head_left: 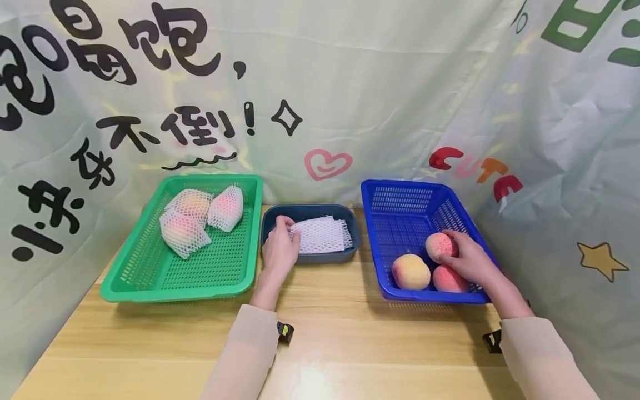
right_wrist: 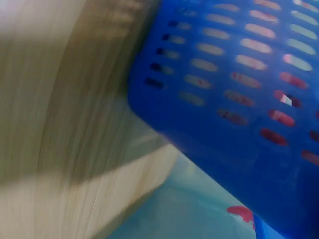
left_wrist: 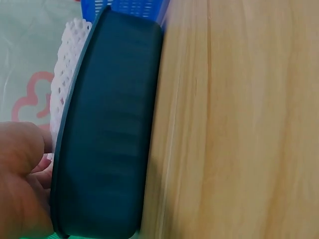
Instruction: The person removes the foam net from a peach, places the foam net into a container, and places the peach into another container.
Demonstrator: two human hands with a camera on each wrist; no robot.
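My left hand point(head_left: 281, 247) reaches into a dark blue-green tray point(head_left: 270, 214), its thumb and fingers at the left end of the white foam net sleeves point(head_left: 322, 236). In the left wrist view, the tray's wall point(left_wrist: 109, 124) hides part of the fingertips. My right hand point(head_left: 470, 256) grips a pinkish peach point(head_left: 440, 245) inside the blue basket point(head_left: 370, 222). Below that hand lies a redder peach point(head_left: 450, 279), and a yellow peach point(head_left: 411, 272) sits to the left. The basket wall point(right_wrist: 214, 99) hides the right hand in the right wrist view.
On the left stands a green basket point(head_left: 225, 278) with three net-wrapped peaches point(head_left: 185, 230) at its back. A wooden table point(head_left: 325, 322) carries everything. A printed cloth point(head_left: 380, 83) hangs close behind and at the sides.
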